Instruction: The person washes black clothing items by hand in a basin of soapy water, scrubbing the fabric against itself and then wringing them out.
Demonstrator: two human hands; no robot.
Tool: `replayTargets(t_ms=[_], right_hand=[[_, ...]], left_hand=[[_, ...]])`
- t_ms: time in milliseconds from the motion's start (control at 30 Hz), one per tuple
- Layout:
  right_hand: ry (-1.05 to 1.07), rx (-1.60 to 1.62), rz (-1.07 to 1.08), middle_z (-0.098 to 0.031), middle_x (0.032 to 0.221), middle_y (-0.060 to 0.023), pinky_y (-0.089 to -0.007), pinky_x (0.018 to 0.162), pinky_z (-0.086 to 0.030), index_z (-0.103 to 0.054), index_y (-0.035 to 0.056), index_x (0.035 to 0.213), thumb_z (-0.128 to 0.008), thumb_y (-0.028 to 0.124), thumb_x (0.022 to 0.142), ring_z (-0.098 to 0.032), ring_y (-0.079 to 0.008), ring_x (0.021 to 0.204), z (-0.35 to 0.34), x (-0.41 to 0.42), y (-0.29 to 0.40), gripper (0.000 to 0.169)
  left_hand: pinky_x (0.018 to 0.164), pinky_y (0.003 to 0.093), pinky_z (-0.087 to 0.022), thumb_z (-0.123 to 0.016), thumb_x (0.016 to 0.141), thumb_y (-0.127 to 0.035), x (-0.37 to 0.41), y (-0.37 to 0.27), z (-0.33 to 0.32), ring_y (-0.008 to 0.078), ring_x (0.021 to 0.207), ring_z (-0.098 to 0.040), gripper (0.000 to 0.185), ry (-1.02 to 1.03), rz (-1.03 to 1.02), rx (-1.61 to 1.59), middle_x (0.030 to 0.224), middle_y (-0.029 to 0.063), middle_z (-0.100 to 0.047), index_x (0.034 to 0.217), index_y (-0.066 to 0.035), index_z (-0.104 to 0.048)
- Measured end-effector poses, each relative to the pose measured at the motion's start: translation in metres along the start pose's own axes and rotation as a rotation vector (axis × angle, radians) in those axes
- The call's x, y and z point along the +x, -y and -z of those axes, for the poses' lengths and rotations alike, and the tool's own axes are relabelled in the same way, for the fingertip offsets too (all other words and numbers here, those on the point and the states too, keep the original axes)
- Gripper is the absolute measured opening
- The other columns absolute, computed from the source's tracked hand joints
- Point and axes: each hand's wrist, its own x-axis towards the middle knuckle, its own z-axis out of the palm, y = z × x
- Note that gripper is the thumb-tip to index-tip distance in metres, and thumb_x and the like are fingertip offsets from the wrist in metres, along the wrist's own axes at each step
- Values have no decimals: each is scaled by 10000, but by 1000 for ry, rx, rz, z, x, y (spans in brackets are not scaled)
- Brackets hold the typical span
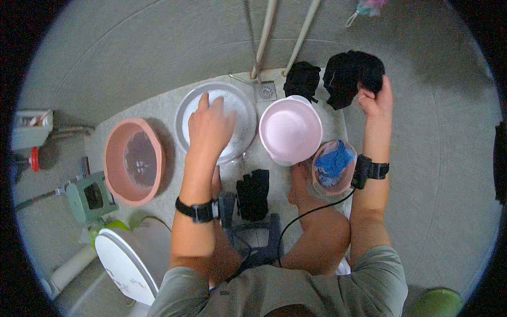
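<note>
My left hand [211, 125] is over a round metal basin [247, 109] that holds whitish, sudsy water, its fingers apart with nothing between them. The hand is slightly blurred. At the upper right, my right hand [378, 98] grips a bunched black cloth [350, 75], raised near the wall. A second black cloth bundle [302, 79] lies on the floor by the pale pink basin [291, 126], which looks to hold liquid. Between my legs lies a black cloth item [252, 194], glove-like in shape. A smaller pink basin [336, 191] with blue cloth [334, 158] sits under my right forearm.
A salmon-pink tub [113, 166] with water stands at the left. A floor drain [267, 91] and pipes [303, 35] are at the back wall. A toilet with a white lid [126, 265] stands lower left. From my right wrist strap [378, 171] runs a black cable [305, 214].
</note>
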Motion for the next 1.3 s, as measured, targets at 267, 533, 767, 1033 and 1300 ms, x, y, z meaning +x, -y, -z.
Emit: replayTargets(t_ms=[267, 533, 767, 1033, 1300], right_hand=[[393, -176, -124, -622, 971, -146, -161, 352, -273, -589, 48, 997, -530, 199, 860, -569, -173, 702, -98, -105, -42, 212], [-47, -405, -405, -589, 744, 8, -203, 366, -237, -579, 129, 835, -676, 164, 772, -500, -100, 574, -66, -120, -202, 121], [112, -314, -788, -597, 722, -4, -187, 336, -302, -591, 105, 837, -638, 248, 847, -516, -113, 520, -65, -125, -281, 151], [175, -421, -685, -616, 861, -72, -180, 450, -422, -552, 57, 1016, -687, 142, 818, -571, -144, 635, -57, -136, -294, 255], [152, -234, -816, -611, 872, -94, -194, 486, -498, -540, 36, 1028, -600, 121, 855, -601, -162, 679, -40, -122, -304, 201]], left_hand=[[991, 433, -385, -601, 818, -365, -6, 62, 36, 404, 1196, -457, 503, -201, 88, -191, 1271, 292, -471, 1170, -7, -572], [954, 414, -419, -677, 747, -346, 0, 109, 40, 374, 1124, -524, 573, -201, 170, -302, 1191, 254, -553, 1184, 6, -560], [829, 392, -488, -792, 574, -290, 1, 90, 1, 341, 954, -620, 647, 233, -111, -469, 1025, 195, -643, 1132, -60, -559], [815, 364, -497, -791, 588, -310, 11, 118, 1, 323, 946, -628, 675, 420, -94, -426, 1017, 199, -643, 1137, -7, -539], [815, 343, -491, -692, 673, -213, -2, 102, 0, 313, 938, -629, 580, 312, -179, -527, 1004, 191, -644, 1195, -26, -522]])
